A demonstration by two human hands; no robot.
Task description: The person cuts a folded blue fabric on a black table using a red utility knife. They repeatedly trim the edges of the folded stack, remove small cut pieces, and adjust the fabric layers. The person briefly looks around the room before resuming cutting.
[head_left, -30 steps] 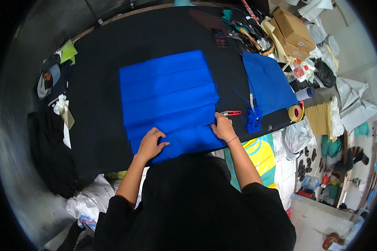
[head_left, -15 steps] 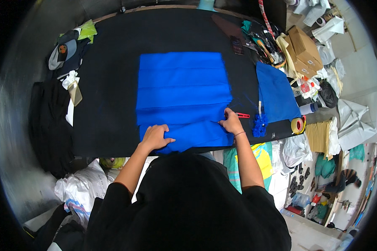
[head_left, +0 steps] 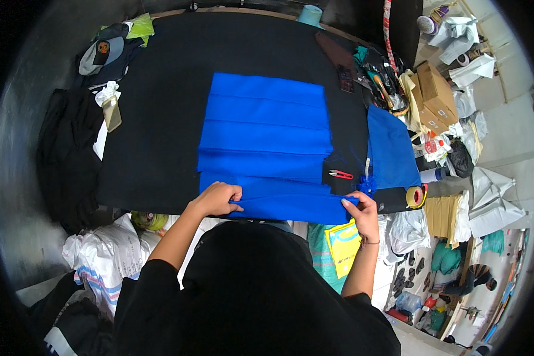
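Observation:
Bright blue fabric (head_left: 267,130) lies on the black table in overlapping horizontal bands. Along the table's front edge, a narrow folded strip of blue fabric (head_left: 291,207) stretches between my two hands. My left hand (head_left: 218,199) grips the strip's left end, fingers bent over it and thumb against its edge. At the other end my right hand (head_left: 362,212) pinches the strip's right corner between thumb and fingers, just past the stack's right side. Red thread snips (head_left: 341,174) lie on the table beyond my right hand.
Darker blue cloth (head_left: 391,148) lies at the right, with blue thread scraps (head_left: 368,185) and a tape roll (head_left: 415,196) near it. A phone (head_left: 346,78) sits farther back. On the left are a phone (head_left: 111,114), black cloth (head_left: 68,154) and a cap (head_left: 98,54).
My right hand has moved right and nearer, drawing the front fabric's right end out past the stack. The front piece now looks narrower and straighter. The whole view has tilted slightly.

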